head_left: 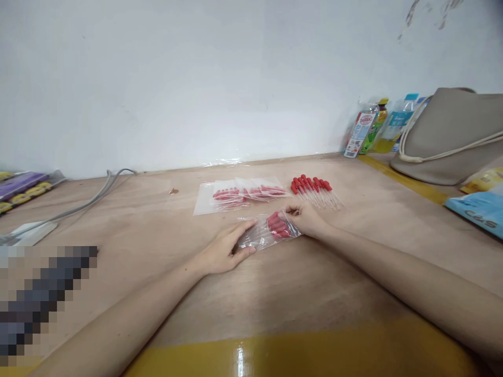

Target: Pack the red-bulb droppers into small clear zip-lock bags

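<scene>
A clear plastic bag (261,235) holding several red-tipped white sticks lies on the table in front of me, red ends to the right. Around its left end is my left hand (225,248), thumb at the near edge and fingers at the far edge. My right hand (307,218) pinches the bag's right end, fingers curled together. Just beyond it, a loose bunch of red-tipped sticks (314,184) rests with the red ends pointing away. Several filled clear bags (251,192), overlapping one another, lie farther back, left of the bunch.
Against the wall at the back right stand several drink bottles (396,123) beside a grey drawstring bag (451,136). A blue packet (477,212) lies at the right edge. On the left are a grey cable (86,203) and purple-and-yellow packs (25,186). Yellow tape (243,351) lines the near edge.
</scene>
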`<state>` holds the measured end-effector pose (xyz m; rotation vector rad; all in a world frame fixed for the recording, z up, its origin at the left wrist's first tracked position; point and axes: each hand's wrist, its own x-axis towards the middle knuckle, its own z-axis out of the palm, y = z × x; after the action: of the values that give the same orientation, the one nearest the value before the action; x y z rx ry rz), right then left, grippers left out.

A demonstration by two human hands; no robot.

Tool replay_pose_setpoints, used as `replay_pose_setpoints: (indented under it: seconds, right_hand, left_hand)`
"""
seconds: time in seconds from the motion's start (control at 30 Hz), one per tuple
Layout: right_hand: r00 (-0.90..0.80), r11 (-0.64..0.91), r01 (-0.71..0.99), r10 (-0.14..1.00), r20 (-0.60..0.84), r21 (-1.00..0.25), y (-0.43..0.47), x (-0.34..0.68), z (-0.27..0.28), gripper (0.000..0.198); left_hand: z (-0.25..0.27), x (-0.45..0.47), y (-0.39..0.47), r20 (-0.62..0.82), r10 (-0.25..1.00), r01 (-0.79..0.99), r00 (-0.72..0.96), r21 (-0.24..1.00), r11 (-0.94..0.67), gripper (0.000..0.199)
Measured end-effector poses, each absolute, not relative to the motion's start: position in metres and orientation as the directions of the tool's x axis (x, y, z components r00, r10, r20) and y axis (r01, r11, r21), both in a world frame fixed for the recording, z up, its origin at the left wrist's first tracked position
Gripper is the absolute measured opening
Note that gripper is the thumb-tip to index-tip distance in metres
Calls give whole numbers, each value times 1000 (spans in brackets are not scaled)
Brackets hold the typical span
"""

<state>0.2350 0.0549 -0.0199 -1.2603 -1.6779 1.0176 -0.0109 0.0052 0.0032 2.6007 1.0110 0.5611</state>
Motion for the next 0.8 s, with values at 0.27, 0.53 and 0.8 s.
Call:
replay_pose_setpoints:
  seconds: [0.27,0.53,0.8]
  right_hand:
    - [-242,276,581,957,161,-765,50,258,-2,11]
    - [-563,577,575,793,232,-579,42,264,11,15]
    - [-481,467,426,842,243,-775,41,256,-4,26]
  left_hand:
    - [2,-13,8,214,655,563,725,362,-742,42]
    - [0,-14,8,244,649,557,721,353,-752,37]
    - [-8,-13,13,414,775,692,477,367,-622,41]
